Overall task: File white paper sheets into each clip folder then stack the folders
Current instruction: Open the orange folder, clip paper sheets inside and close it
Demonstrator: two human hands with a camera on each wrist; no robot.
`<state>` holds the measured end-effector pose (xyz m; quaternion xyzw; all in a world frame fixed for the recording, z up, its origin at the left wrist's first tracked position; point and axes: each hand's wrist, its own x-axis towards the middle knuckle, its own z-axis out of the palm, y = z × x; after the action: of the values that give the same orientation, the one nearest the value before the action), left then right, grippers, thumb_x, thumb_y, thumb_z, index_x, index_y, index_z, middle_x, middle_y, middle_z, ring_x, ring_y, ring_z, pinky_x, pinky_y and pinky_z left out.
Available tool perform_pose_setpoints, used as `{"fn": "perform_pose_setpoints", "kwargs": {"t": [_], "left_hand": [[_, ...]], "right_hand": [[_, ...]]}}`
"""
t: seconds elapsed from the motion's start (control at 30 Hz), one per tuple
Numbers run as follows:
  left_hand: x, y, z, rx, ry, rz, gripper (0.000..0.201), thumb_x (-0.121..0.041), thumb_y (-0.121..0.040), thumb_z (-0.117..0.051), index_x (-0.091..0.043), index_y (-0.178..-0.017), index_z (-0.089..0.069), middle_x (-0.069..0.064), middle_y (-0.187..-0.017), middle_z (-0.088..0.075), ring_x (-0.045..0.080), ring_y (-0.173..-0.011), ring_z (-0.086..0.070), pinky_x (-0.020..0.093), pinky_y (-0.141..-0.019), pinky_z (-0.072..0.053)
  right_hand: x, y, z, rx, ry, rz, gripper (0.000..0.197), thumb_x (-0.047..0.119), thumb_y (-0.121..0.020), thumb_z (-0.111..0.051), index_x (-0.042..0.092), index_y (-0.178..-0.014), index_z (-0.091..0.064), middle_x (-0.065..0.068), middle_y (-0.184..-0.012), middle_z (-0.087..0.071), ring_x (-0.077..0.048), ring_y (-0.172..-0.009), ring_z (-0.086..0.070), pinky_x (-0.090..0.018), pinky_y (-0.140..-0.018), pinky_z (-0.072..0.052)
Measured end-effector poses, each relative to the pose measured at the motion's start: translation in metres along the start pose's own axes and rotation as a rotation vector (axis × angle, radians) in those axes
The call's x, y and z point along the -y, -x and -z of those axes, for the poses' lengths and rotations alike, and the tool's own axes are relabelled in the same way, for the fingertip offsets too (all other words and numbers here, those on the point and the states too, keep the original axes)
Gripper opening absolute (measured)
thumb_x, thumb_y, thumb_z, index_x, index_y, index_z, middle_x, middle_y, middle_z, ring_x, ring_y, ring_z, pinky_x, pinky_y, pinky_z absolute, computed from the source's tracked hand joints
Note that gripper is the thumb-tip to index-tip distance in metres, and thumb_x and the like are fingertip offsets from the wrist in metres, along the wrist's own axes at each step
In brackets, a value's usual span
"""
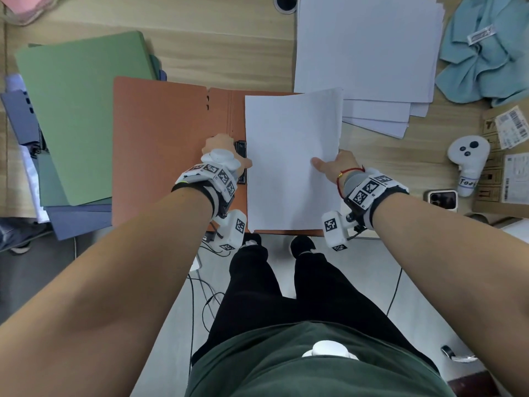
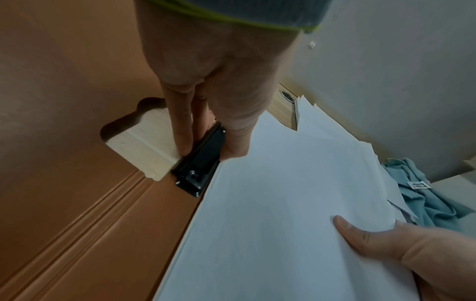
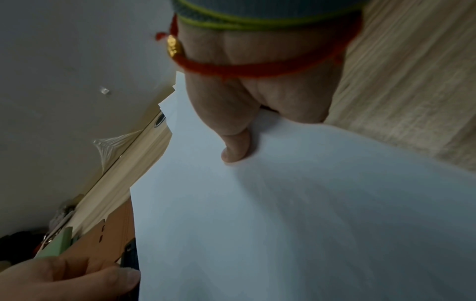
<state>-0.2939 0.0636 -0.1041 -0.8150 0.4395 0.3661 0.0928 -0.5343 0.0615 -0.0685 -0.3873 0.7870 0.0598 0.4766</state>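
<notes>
An orange clip folder (image 1: 171, 144) lies open on the wooden table, its black metal clip (image 2: 199, 163) along the spine. My left hand (image 1: 226, 156) pinches that clip (image 1: 241, 150) between thumb and fingers (image 2: 180, 130). A sheaf of white paper sheets (image 1: 292, 161) lies on the folder's right half, its left edge at the clip. My right hand (image 1: 335, 167) grips the sheaf's right edge, thumb (image 3: 235, 148) on top, the other fingers hidden beneath. A loose pile of white sheets (image 1: 369, 53) lies at the back right.
Green and blue folders (image 1: 80, 118) are stacked at the left. A crumpled teal cloth (image 1: 486, 53) lies at the far right, a white controller (image 1: 468, 161), a phone (image 1: 442, 199) and a cardboard box (image 1: 506, 164) below it. The table's front edge runs under my wrists.
</notes>
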Motion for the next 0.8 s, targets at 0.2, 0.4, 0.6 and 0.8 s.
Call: {"fn": "perform_pose_setpoints", "kwargs": {"t": [0.2, 0.4, 0.6, 0.8], "left_hand": [[0.012, 0.004, 0.024, 0.132, 0.07, -0.033, 0.018, -0.039, -0.074, -0.073, -0.033, -0.089, -0.066, -0.01, -0.086, -0.069, 0.016, -0.077, -0.069, 0.033, -0.08, -0.059], [0.022, 0.0, 0.03, 0.225, 0.254, -0.02, 0.029, -0.037, -0.058, -0.076, -0.029, -0.086, -0.071, -0.005, -0.084, -0.075, 0.018, -0.074, -0.074, 0.039, -0.077, -0.061], [0.031, -0.007, 0.027, 0.289, 0.45, -0.032, 0.018, -0.012, -0.068, -0.079, -0.025, -0.074, -0.069, 0.009, -0.091, -0.074, 0.027, -0.083, -0.074, 0.046, -0.082, -0.06], [0.033, -0.007, 0.027, 0.303, 0.532, -0.009, 0.02, -0.01, -0.069, -0.08, -0.022, -0.08, -0.069, 0.01, -0.09, -0.074, 0.024, -0.081, -0.075, 0.043, -0.081, -0.06]], "right_hand": [[-0.003, -0.005, 0.002, 0.016, -0.019, -0.023, 0.069, 0.048, -0.087, -0.065, 0.001, -0.134, -0.045, -0.004, -0.118, -0.055, -0.031, -0.118, -0.054, -0.033, -0.085, -0.039], [-0.003, -0.007, -0.001, 0.057, -0.071, -0.027, 0.072, 0.049, -0.086, -0.065, 0.0, -0.134, -0.043, -0.009, -0.125, -0.056, -0.029, -0.111, -0.054, -0.036, -0.093, -0.044], [0.001, -0.007, -0.011, 0.011, -0.037, 0.016, 0.061, 0.044, -0.087, -0.066, -0.003, -0.122, -0.05, -0.013, -0.103, -0.054, -0.034, -0.112, -0.058, -0.032, -0.079, -0.04], [-0.001, -0.008, -0.011, 0.026, -0.045, 0.008, 0.065, 0.048, -0.085, -0.067, -0.002, -0.123, -0.049, -0.011, -0.108, -0.055, -0.026, -0.097, -0.054, -0.032, -0.079, -0.04]]}}
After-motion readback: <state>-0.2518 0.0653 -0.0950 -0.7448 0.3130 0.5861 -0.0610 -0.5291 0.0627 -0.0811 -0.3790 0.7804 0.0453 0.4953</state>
